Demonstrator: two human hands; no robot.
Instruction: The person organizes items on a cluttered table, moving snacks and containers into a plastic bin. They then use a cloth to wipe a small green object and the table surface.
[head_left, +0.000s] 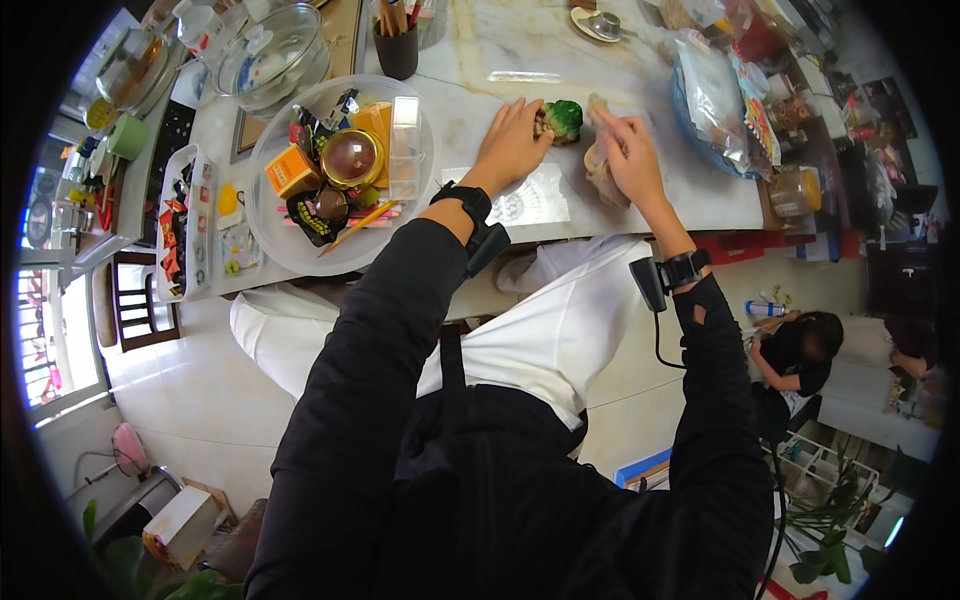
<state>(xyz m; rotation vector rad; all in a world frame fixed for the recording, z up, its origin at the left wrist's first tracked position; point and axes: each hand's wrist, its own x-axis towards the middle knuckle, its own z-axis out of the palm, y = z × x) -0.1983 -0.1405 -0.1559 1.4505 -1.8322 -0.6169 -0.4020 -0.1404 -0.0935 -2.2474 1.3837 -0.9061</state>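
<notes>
On the marble tabletop (480, 82) sits a small ornament with a green top and brown base (562, 121). My left hand (511, 141) rests against its left side, thumb and fingers around the brown part. To the right, my right hand (632, 154) lies on a crumpled beige cloth or bag (602, 176), its fingers on the upper part. A patterned white sheet (529, 199) lies near the table edge, below the ornament.
Left of my hands stands a round plastic tray (262, 217) with packets, an orange box and pencils. A pen cup (396, 52), a glass bowl (274, 64) and a small saucer (581, 19) stand farther back. A blue basket (686, 127) is at right. A person (799, 352) sits beyond.
</notes>
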